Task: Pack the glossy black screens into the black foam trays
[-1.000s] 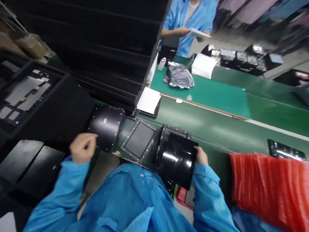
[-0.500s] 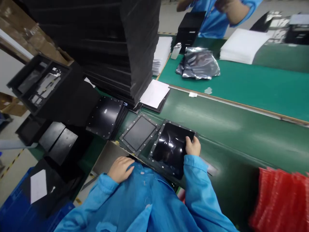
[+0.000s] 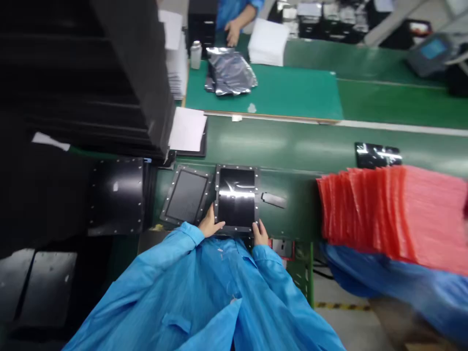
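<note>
**Q:** Where's the piece?

**A:** Glossy black panel in a riveted frame, flat on the green bench top, directly before the wearer. Long axis runs straight away from the body, squared to the bench edge.

**Q:** Hands?

**A:** Left hand half open, fingers at the frame's near left corner. Right hand curled at the near right corner. Whether either grips: cannot tell.

**Q:** Nearby?

**A:** Darker riveted tray, tilted, just left. Red foam bags stacked right, well apart.
</note>
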A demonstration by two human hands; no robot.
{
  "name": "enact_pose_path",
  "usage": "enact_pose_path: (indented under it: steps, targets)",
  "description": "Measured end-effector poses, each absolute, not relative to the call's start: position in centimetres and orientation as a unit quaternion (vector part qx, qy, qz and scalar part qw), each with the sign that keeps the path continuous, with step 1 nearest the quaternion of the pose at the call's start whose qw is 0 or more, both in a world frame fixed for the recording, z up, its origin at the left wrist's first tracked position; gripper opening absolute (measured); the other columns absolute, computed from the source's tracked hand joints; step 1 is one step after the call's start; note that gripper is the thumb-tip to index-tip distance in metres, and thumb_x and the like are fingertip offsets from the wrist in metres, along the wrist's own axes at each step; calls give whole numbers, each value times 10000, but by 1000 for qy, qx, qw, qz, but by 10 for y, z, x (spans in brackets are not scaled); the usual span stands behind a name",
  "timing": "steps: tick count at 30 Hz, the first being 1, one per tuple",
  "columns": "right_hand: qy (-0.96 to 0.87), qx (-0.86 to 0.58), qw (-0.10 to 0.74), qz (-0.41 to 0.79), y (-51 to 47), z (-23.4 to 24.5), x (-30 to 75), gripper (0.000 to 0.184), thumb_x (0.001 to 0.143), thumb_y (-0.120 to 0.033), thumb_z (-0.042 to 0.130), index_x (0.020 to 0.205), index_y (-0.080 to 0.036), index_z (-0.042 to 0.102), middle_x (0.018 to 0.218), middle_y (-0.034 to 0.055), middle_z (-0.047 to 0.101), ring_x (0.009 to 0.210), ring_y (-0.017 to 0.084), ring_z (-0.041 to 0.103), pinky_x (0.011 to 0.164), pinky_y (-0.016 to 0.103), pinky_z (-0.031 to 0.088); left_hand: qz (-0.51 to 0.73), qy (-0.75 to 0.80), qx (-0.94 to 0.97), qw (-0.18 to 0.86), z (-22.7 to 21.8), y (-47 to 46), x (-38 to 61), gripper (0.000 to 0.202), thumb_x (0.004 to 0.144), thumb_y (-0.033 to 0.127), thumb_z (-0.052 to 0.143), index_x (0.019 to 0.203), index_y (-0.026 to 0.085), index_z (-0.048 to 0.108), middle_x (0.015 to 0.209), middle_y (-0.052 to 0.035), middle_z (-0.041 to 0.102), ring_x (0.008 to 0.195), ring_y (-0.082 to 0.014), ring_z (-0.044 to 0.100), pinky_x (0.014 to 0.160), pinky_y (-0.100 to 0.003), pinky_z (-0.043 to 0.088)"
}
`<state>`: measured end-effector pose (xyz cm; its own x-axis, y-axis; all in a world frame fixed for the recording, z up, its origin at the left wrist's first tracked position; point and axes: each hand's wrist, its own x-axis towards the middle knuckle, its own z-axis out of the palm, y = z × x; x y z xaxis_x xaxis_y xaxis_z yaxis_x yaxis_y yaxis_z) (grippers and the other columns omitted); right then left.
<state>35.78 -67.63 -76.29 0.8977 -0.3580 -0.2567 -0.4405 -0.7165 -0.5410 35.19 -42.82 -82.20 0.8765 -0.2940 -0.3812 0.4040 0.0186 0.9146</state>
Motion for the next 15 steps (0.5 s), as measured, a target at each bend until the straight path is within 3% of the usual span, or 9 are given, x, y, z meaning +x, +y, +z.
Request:
enact_pose_path:
  steps: [5, 10, 12, 15]
  targets:
    - [227, -886, 388, 115, -688, -760, 354, 793, 655, -662, 583, 1291, -195, 513, 1358, 121, 505, 1294, 296, 424, 1102, 466, 301, -215, 85, 643, 730, -829, -444, 341, 792, 847, 401, 515, 1471, 139, 105, 1542, -151, 174, 1430, -229, 141, 1176, -398, 149]
    - [125, -849, 471, 203, -692, -756, 396, 854, 654, -575, 657, 1393, -235, 399, 1423, 69, 440, 1318, 281, 393, 1120, 452, 276, -177, 135, 667, 711, -821, -438, 375, 860, 753, 387, 644, 1459, 161, 208, 1528, -126, 232, 1424, -256, 166, 1177, -399, 137]
    - [81, -848, 479, 214, -685, -756, 446, 854, 676, -575, 636, 1409, -229, 369, 1444, 69, 411, 1340, 266, 360, 1130, 445, 246, -152, 170, 683, 694, -816, -434, 422, 842, 750, 369, 653, 1452, 148, 243, 1530, -130, 229, 1419, -258, 186, 1174, -383, 146]
    - [51, -869, 457, 181, -664, -759, 528, 741, 759, -582, 532, 1383, -208, 390, 1432, 93, 421, 1349, 238, 339, 1125, 413, 245, -126, 228, 697, 669, -811, -429, 494, 629, 852, 343, 544, 1418, 178, 326, 1501, -97, 314, 1404, -224, 244, 1160, -360, 182]
